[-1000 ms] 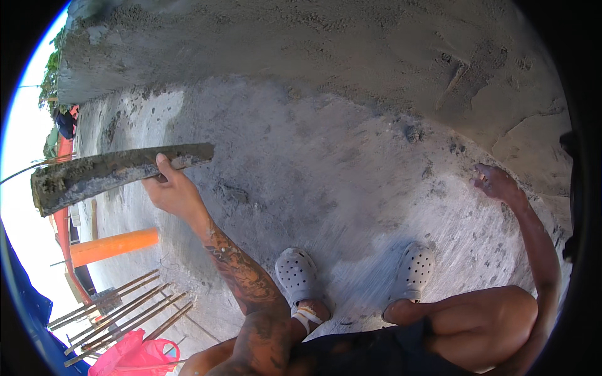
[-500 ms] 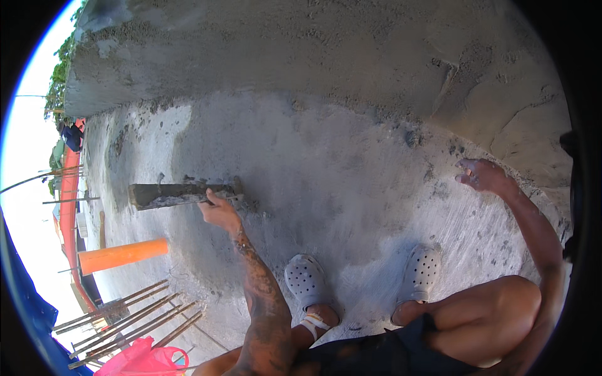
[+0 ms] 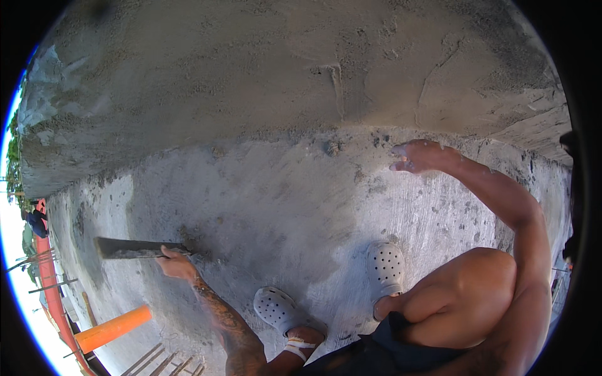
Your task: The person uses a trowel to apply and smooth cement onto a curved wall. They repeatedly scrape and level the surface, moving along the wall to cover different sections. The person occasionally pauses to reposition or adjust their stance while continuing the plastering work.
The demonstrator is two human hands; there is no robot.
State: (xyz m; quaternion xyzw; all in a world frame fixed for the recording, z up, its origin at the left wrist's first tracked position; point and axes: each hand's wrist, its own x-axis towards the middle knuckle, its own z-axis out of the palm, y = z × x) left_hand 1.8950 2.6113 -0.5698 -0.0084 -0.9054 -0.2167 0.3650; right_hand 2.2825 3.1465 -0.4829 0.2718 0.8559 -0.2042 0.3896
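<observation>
My left hand (image 3: 177, 263) is closed around a long plastering float (image 3: 138, 248), dark and smeared with mortar. It is held low over the grey cement floor (image 3: 282, 213), but whether it touches the floor I cannot tell. On the other side, my right hand (image 3: 421, 156) is empty, fingers apart and tips whitened. It hovers by the foot of the rough plastered wall (image 3: 251, 69), to the right of a small dark mortar lump (image 3: 332, 148).
My feet are in grey clogs, the left (image 3: 276, 307) and the right (image 3: 385, 266). An orange pipe (image 3: 113, 327) sticks out at the lower left, with several rebar rods (image 3: 163, 363) near it. Far left, a person in dark clothes (image 3: 36, 220) is beside a red beam (image 3: 47, 276).
The view has swung to the right, so the floor, float and feet appear further left and more wall shows. My left hand still grips the float; my right hand stays empty near the wall's foot.
</observation>
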